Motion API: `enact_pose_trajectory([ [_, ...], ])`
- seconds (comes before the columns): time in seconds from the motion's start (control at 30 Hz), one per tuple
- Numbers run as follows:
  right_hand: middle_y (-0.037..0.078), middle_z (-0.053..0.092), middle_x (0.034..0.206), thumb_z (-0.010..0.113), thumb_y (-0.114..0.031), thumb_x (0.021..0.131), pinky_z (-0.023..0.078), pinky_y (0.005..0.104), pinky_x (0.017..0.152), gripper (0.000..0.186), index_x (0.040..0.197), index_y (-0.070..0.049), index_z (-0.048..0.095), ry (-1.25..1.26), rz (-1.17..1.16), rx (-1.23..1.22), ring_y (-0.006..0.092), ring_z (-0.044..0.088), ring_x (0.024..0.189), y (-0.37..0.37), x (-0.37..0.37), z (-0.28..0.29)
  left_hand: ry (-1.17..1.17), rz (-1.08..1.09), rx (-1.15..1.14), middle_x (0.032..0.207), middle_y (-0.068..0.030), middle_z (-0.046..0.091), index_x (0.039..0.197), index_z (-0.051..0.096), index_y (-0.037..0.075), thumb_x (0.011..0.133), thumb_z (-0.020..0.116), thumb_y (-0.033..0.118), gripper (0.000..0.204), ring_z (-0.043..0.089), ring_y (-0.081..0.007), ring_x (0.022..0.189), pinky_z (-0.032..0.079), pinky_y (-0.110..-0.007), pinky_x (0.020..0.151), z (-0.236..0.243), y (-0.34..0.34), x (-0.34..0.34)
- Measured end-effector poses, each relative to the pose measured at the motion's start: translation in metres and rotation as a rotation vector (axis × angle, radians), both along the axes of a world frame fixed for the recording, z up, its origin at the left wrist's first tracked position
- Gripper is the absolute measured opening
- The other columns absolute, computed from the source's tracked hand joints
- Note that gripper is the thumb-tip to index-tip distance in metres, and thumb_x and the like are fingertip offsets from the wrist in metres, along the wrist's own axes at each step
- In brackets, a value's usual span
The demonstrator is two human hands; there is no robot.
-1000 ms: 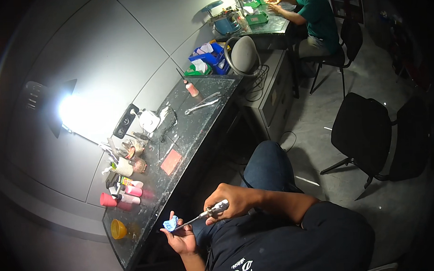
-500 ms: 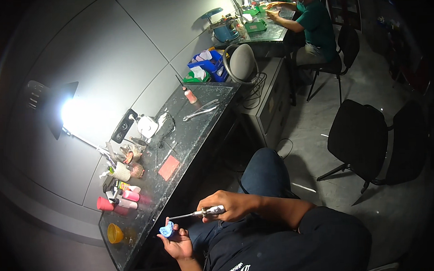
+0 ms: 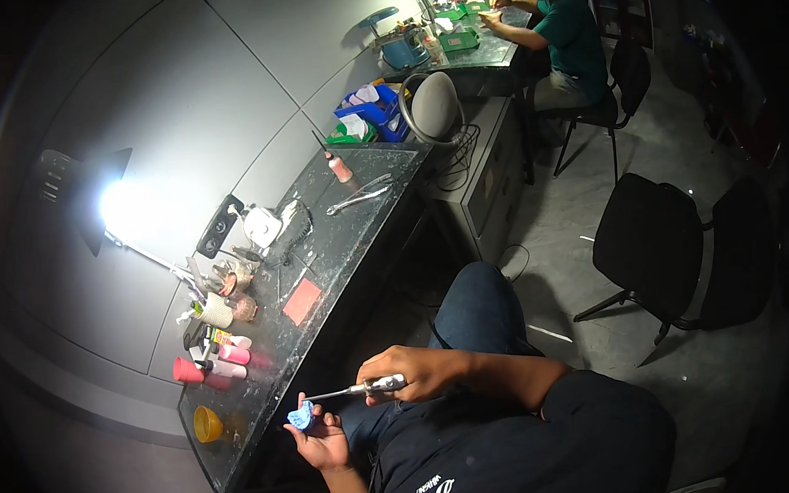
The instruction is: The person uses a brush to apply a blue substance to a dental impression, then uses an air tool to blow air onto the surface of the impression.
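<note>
Our left hand (image 3: 326,446) is turned palm up just beside the counter (image 3: 346,231), its grip holding a blue lump (image 3: 301,416) at the fingers. Our right hand (image 3: 408,373) reaches across from the right, its grip curled around the handle of a metal tool (image 3: 384,384); we cannot tell whether its tip touches the lump.

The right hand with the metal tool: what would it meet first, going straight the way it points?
With its metal tool leading, the right hand would probably meet the left hand, at a raised finger just above the blue lump; depth is unclear.
</note>
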State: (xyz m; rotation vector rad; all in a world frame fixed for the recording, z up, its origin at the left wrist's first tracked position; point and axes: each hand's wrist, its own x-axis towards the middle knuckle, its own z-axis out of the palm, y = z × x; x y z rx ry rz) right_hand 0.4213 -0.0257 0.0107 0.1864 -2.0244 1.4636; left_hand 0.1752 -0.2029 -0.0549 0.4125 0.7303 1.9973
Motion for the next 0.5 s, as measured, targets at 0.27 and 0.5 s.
enact_pose_trajectory([
  [0.27,0.011,0.064,0.079,0.071,-0.006,0.089,0.046,0.0365,0.064,0.016,0.097,0.001,0.059,-0.007,0.023,0.001,0.0234,0.063,0.069,0.0,0.001,-0.003,-0.002,0.004,-0.005,0.099,-0.0062,0.061,0.151,0.038,0.011,0.102,0.039,0.06,0.069,0.053,-0.0178,0.072,0.038,-0.033,0.07,0.001,0.0,0.002],
  [0.5,0.014,0.067,0.075,0.071,-0.008,0.089,0.045,0.0394,0.058,0.015,0.09,0.0,0.058,-0.057,0.043,-0.075,0.0283,0.066,0.065,-0.007,0.004,0.006,0.011,0.02,-0.012,0.1,-0.0051,0.059,0.151,0.039,0.009,0.1,0.041,0.063,0.074,0.052,-0.0188,0.073,0.037,-0.033,0.069,-0.002,-0.003,-0.002],
])
